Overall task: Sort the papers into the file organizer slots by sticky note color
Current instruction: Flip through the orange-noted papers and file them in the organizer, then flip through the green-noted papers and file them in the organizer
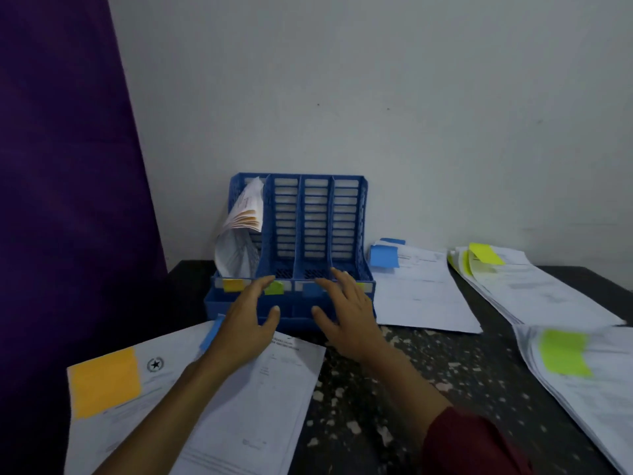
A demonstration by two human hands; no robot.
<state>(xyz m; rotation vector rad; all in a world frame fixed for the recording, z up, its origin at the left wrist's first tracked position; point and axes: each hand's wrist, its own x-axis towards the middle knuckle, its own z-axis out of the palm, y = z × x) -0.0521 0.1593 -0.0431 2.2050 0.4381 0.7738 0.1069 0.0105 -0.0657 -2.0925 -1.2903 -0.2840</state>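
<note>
A blue file organizer [347, 214] stands against the wall, its slots labelled orange, green and blue along the front lip. Papers with orange notes [239, 228] slump in its leftmost slot. My left hand [245, 323] and my right hand [346, 313] hover side by side just in front of the organizer, fingers spread and holding nothing. Under my left arm lies a stack with an orange note [104, 382] and a blue tab [210, 332]. Right of the organizer lie papers with a blue note [384, 257], papers with a yellow note [484, 253] and papers with a green note [563, 353].
The dark speckled table [370, 399] shows between the stacks. A purple curtain [65, 186] hangs at the left and a white wall rises behind the organizer. The table's back edge meets the wall.
</note>
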